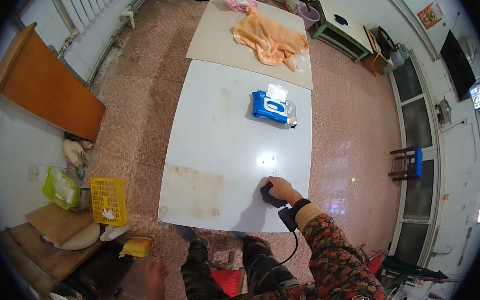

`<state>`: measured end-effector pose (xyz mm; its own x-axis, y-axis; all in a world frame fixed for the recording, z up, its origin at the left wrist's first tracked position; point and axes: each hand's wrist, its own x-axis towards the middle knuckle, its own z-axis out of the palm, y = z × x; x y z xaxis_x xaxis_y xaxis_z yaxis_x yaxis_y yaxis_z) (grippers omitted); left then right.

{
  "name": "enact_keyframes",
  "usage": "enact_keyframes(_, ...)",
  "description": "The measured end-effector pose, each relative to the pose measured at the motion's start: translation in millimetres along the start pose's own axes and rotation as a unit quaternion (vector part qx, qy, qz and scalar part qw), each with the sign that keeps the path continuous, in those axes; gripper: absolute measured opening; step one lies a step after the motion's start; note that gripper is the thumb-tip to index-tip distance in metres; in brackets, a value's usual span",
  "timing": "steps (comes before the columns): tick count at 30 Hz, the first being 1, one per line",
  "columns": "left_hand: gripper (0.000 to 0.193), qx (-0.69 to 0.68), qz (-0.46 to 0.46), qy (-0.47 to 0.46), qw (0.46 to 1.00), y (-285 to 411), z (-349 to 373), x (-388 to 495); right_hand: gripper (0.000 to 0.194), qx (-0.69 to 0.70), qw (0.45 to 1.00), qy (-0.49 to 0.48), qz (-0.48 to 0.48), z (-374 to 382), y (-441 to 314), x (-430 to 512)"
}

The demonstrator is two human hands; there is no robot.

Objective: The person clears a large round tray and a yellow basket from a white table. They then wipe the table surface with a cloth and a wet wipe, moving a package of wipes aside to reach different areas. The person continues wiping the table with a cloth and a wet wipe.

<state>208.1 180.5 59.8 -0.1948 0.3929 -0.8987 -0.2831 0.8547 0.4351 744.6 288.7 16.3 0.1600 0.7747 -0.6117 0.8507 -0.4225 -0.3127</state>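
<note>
My right hand (281,189) grips a bunched dark cloth (273,199) against the white tabletop (206,138), close to its right edge. Several small dark crumbs lie on the surface just beyond the fingers. Down at the left, off the table, my left hand (156,271) hangs with its fingers loosely apart and nothing seen in it. Farther up the tabletop lies a blue pack of wet wipes (269,106) with its white lid flipped up. A brownish stain (196,189) marks the near left part of the table.
An orange towel (269,39) and a pink-and-white plastic bag (240,1) lie on the beige board (211,40) at the far end. On the floor at left are a yellow plastic basket (108,200) and a yellow jug (137,247). A red stool (228,281) is beneath me.
</note>
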Motion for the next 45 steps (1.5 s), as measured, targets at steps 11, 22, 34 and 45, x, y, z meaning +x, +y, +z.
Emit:
enact_keyframes(11, 0.030, 0.041, 0.064, -0.056, 0.996, -58.9, 141.1, -67.1, 0.027, 0.158, 0.982, -0.013, -0.100, -1.1, 30.4, 9.0)
enact_keyframes(22, 0.072, -0.017, 0.103, -0.205, 0.973, -102.3, 375.2, -123.8, 0.047, 0.431, 0.880, -0.171, -0.101, -38.8, 40.3, -29.4)
enact_keyframes(34, 0.040, -0.183, 0.115, -0.108, 0.970, -96.1, 463.9, -83.7, 0.038, 0.239, 0.911, -0.183, -0.282, -180.7, 75.0, 34.1)
enact_keyframes(45, 0.037, -0.116, 0.114, 0.102, 0.981, -89.1, 605.2, -51.4, 0.034, -0.133, 0.891, 0.319, -0.295, -365.1, 133.7, 386.6)
